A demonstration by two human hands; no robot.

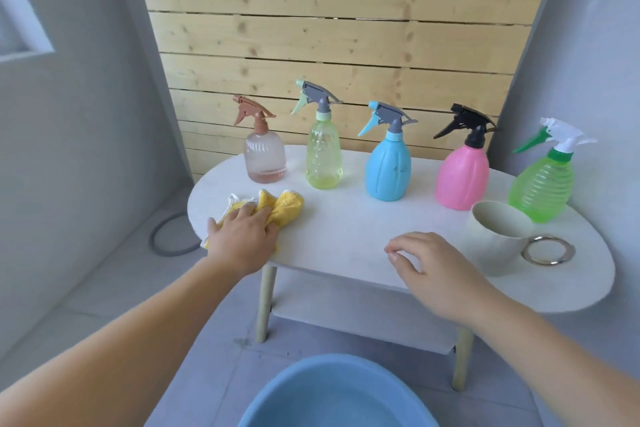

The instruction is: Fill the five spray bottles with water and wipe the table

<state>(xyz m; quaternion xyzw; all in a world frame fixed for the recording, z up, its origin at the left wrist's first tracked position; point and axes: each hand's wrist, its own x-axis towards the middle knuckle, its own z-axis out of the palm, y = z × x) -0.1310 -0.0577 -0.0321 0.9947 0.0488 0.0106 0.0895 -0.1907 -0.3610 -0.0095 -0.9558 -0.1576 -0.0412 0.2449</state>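
Now, by label, with clock directions read on the tabletop from the camera's side:
Table: the white oval table (346,218) is standing in front of a wall of pale wood planks (329,28), with a lower shelf (363,326) showing beneath its top.
Left hand: the left hand (242,236) is pressing palm-down on the yellow cloth (277,206) at about 9 o'clock, fingers curled over the bunched fabric and gripping it against the surface.
Cloth: it is lying crumpled near the left edge, its far folds sticking out past the fingers toward the clear bottle.
Right hand: the right hand (433,270) is hovering over the front edge at about 5 o'clock, fingers loosely bent, gripping nothing.
Bottles: five are standing upright in a row along the back, all capped with trigger heads pointing left.
Clear bottle: the clear bottle (265,158) with a brown trigger is sitting at 10 o'clock.
Yellow-green bottle: the yellow-green bottle (323,156) is standing at 11 o'clock.
Blue bottle: the blue bottle (388,170) is standing at 12 o'clock.
Pink bottle: the pink bottle (462,178) with a black trigger is standing at 1 o'clock.
Green bottle: the green ribbed bottle (540,187) is standing at 2 o'clock.
Cup: a cream cup (498,239) is sitting at 3 o'clock, just in front of the green ribbed bottle.
Ring: a metal ring (548,250) is lying just right of the cup.
Basin: a blue basin (337,395) is sitting on the floor at 6 o'clock, below the table.
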